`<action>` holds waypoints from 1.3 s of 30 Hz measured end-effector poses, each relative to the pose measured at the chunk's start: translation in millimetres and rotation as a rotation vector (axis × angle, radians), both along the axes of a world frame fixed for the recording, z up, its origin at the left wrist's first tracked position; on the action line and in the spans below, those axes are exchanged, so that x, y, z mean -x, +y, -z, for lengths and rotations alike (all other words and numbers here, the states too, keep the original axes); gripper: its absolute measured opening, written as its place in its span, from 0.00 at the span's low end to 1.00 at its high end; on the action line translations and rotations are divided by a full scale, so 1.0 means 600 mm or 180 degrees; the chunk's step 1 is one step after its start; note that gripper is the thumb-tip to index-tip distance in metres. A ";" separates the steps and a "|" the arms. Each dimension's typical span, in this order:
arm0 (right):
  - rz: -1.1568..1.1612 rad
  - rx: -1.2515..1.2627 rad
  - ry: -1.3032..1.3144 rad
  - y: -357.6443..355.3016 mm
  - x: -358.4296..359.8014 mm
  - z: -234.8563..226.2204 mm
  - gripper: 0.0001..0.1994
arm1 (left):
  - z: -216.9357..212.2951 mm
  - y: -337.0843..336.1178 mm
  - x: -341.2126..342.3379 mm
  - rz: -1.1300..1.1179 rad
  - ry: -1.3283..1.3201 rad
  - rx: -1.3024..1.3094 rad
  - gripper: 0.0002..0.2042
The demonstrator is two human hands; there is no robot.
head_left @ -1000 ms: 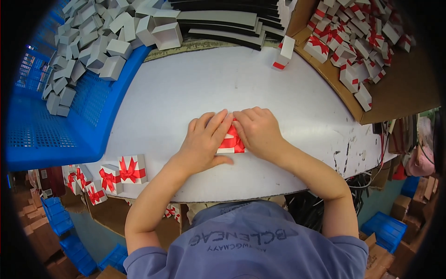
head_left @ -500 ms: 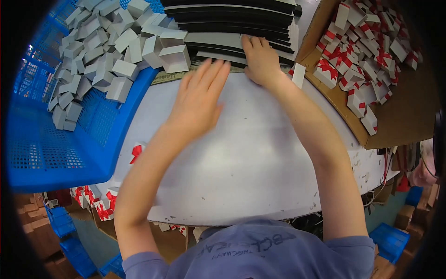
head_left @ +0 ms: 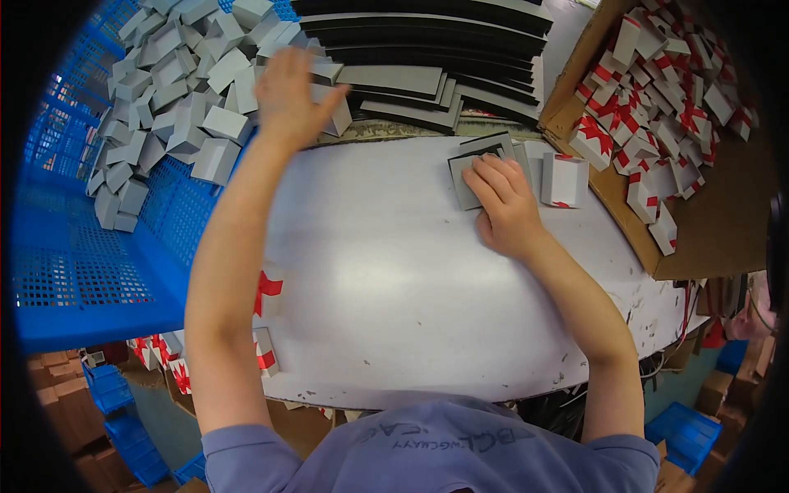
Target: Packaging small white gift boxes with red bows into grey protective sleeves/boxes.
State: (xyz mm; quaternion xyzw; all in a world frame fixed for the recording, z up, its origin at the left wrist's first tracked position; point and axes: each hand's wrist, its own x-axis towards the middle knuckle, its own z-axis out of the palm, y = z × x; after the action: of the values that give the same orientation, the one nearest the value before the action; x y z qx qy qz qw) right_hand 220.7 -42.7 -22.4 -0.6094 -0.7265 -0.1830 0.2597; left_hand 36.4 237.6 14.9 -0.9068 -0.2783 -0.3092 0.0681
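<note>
White tabletop (head_left: 378, 304): grey pads (head_left: 463, 186) under right hand (head_left: 507, 205), boxes (head_left: 227, 124) near left hand (head_left: 289, 103).

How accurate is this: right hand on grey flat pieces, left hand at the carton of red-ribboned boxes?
Not quite: the head view shows the left hand at the plain grey boxes by the blue basket, not the carton; the right hand is on grey flat pieces.

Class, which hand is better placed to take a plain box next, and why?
Probably the left hand: it is at the plain boxes, while the right hand is on grey pads farther right.
</note>
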 end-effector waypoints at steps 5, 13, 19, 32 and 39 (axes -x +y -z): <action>-0.0131 -0.0246 0.0946 0.007 -0.006 0.003 0.28 | -0.046 0.031 0.012 -0.0781 0.1283 0.0746 0.38; 0.0022 0.0213 0.1316 0.005 -0.008 -0.029 0.21 | -0.035 -0.094 0.096 -0.0411 0.1028 0.1613 0.29; 0.0187 -0.0050 0.1228 0.002 -0.018 -0.057 0.12 | -0.023 -0.234 0.137 0.0544 0.0179 0.2229 0.34; -0.1234 0.1166 0.1079 -0.151 0.120 -0.050 0.09 | 0.084 -0.424 0.104 0.2263 -0.0199 0.2074 0.41; 0.1030 0.0438 -0.0144 -0.173 -0.052 -0.038 0.11 | 0.020 -0.386 0.154 0.2049 0.1115 0.1604 0.17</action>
State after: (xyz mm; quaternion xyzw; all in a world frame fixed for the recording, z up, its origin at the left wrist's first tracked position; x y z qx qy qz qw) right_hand 251.6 -146.3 0.3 -0.7304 -0.6354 -0.1860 0.1681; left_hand -55.9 6.1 2.9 -0.9743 -0.0327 -0.0789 -0.2086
